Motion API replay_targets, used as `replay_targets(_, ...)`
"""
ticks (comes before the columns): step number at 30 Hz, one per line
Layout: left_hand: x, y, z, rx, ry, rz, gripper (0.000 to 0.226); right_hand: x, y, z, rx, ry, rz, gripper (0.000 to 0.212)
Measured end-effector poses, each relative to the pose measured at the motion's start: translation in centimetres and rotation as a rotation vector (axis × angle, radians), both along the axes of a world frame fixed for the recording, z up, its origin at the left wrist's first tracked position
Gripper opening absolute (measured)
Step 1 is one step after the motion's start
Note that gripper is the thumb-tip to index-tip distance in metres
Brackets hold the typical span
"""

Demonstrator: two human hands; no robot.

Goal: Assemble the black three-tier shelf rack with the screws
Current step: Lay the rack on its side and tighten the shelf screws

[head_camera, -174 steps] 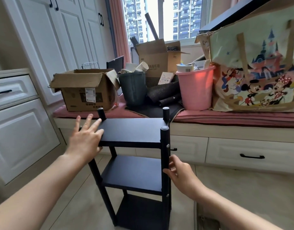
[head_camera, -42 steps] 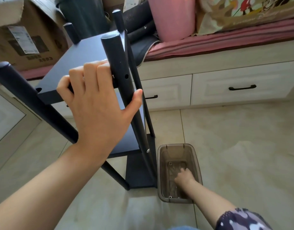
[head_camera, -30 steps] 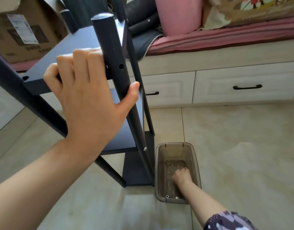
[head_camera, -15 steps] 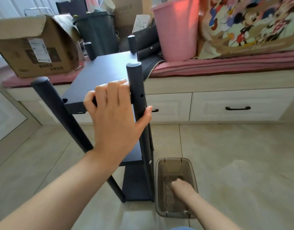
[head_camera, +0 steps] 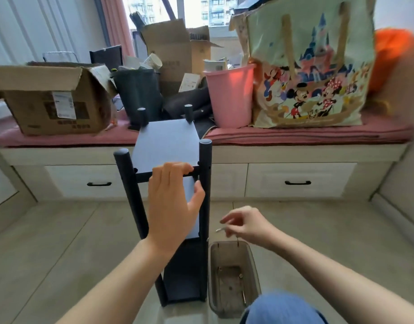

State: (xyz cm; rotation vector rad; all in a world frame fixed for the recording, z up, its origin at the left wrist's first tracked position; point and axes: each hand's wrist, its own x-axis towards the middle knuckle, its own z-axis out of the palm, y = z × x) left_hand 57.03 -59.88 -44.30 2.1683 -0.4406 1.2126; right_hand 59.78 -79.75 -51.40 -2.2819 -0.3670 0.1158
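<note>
Shelf rack (head_camera: 168, 146), black, three-tier: upright on floor, front edge of top tier gripped by left hand (head_camera: 173, 202), fingers curled over, thumb beneath. Screw (head_camera: 221, 229): pinched in right hand (head_camera: 245, 224), right of that grip. Brown bin (head_camera: 232, 279): directly below right hand, beside rack's base.

Right of rack: I see bare floor (head_camera: 318, 235) between the rack (head_camera: 166, 146) and the drawers (head_camera: 297, 181); only the bin (head_camera: 252, 272) stands there, just beside the rack's right post (head_camera: 205, 183).
Above bin: my right hand (head_camera: 244, 224) hangs over it, pinching a screw (head_camera: 221, 229).
Rack front: my left hand (head_camera: 173, 202) grips the top shelf edge, covering the gap between the posts.
Behind rack: bucket (head_camera: 231, 97) and box (head_camera: 49, 99) crowd the bench.
</note>
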Motion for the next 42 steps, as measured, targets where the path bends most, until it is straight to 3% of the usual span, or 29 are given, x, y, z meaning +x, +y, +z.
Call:
replay_targets(2,-0.9,-0.1,-0.2,-0.212,0.136,-0.069,0.009,-1.0,0.5,4.2,0.195,-0.116,-0.107,0.007)
replay_targets(5,-0.9,-0.3,-0.9,-0.525,0.479,-0.165,0.023,-2.3,1.4,8.8,0.379,-0.255,-0.218,0.004)
replay_targets(7,-0.2,-0.2,-1.1,-0.775,0.673,-0.247,0.02,-3.0,2.1,10.6,0.468,-0.259,-0.242,0.005)
replay_targets(9,0.6,-0.3,-1.3,-0.995,0.773,-0.345,0.014,-3.4,2.7,11.6,0.522,-0.257,-0.277,0.005)
replay_targets(11,1.1,-0.5,-1.3,-1.083,0.812,-0.438,0.018,-3.4,3.3,12.0,0.533,-0.258,-0.32,0.005)
replay_targets(14,1.4,-1.0,-1.4,-1.093,0.803,-0.579,0.038,-3.0,3.8,12.0,0.556,-0.239,-0.369,0.006)
replay_targets(16,1.6,-1.4,-1.4,-1.091,0.766,-0.631,0.038,-2.8,3.8,11.7,0.56,-0.233,-0.392,0.007)
replay_targets(24,2.7,-1.9,-1.5,-1.107,0.669,-0.627,0.024,-2.9,4.0,9.0,0.634,-0.229,-0.352,0.002)
replay_targets(30,3.3,-1.9,-1.6,-1.051,0.634,-0.595,0.044,-2.5,4.3,8.5,0.636,-0.295,-0.332,0.007)
replay_targets(42,3.0,-1.7,-1.9,-1.014,0.65,-0.614,0.023,-3.0,3.9,8.8,0.632,-0.328,-0.283,0.002)
